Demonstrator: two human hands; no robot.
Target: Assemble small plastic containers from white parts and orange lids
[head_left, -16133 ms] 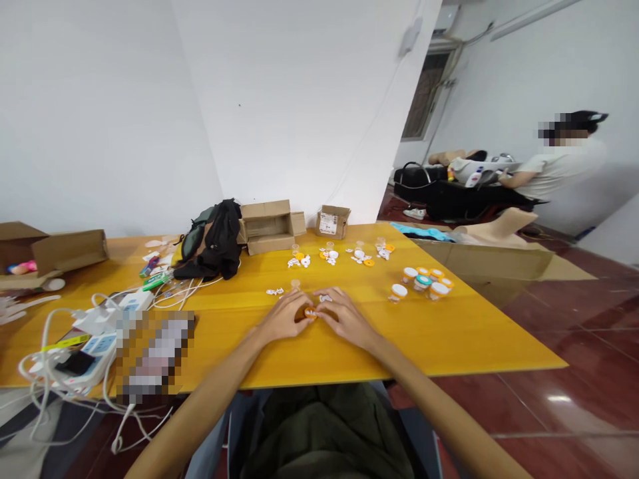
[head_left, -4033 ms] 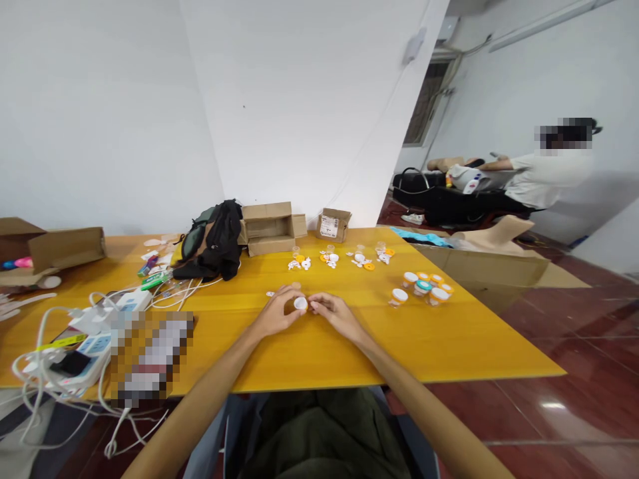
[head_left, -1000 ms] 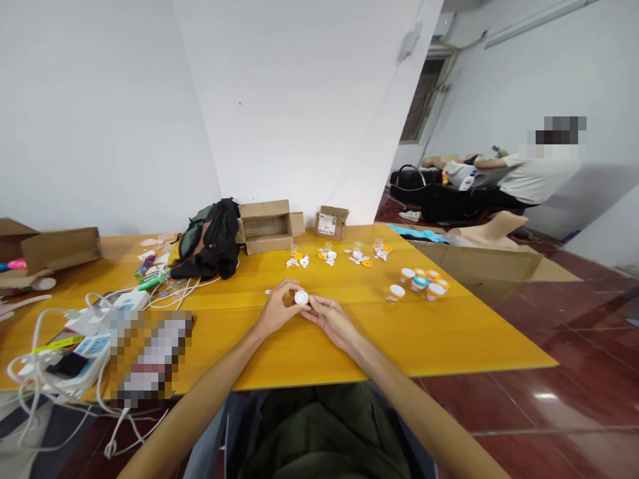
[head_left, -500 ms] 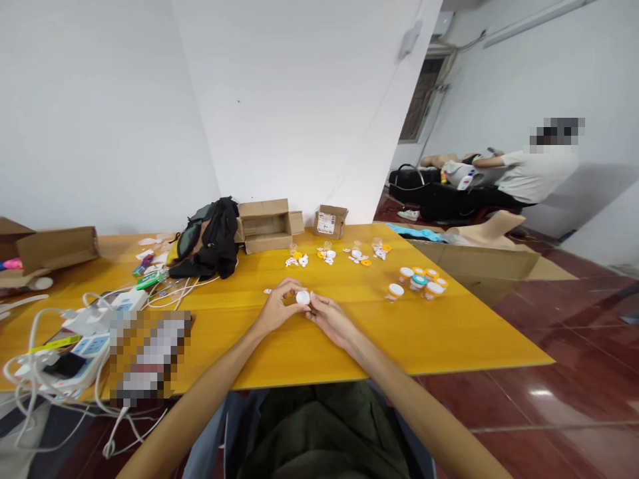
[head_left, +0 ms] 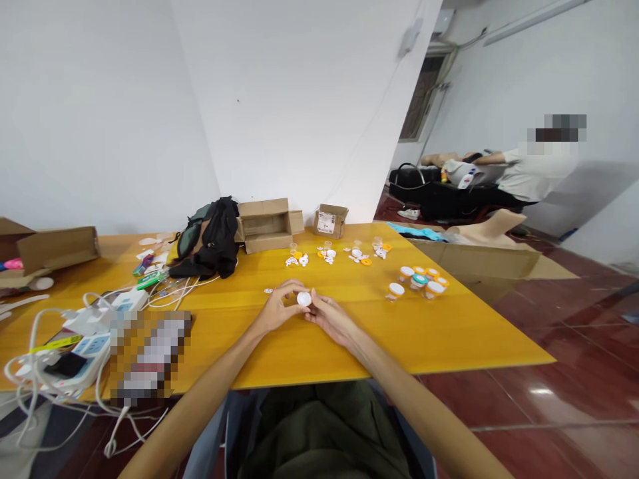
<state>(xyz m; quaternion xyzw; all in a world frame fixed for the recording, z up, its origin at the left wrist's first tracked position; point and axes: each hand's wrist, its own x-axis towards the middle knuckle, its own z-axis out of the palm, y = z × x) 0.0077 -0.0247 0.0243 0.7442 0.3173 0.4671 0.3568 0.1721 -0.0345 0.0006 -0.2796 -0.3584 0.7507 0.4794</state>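
Note:
Between my two hands, above the middle of the table, is a small white round lid [head_left: 304, 299]; whatever lies beneath it is hidden by my fingers. My left hand [head_left: 280, 305] curls around its left side, thumb in front and fingers behind. On the other side my right hand [head_left: 330, 317] pinches its right edge. A small white piece with dark holes [head_left: 268, 291] lies just beyond my left hand. To the right stand several small clear jars, among them a white-lidded jar [head_left: 396, 291] and a teal-lidded jar [head_left: 418, 281].
Small clear cups, white pieces and orange rings [head_left: 366, 261] lie in groups farther back. Behind them stand an open carton [head_left: 267, 226] and a smaller box [head_left: 329, 221]. Leftward are a black bag [head_left: 222, 239], power strips [head_left: 94, 346] and cables. Another person [head_left: 534, 173] sits far right.
The white lid has shifted very slightly right and down between my fingers, and my right fingers have moved a little around its edge. The other person's arm and head have moved slightly.

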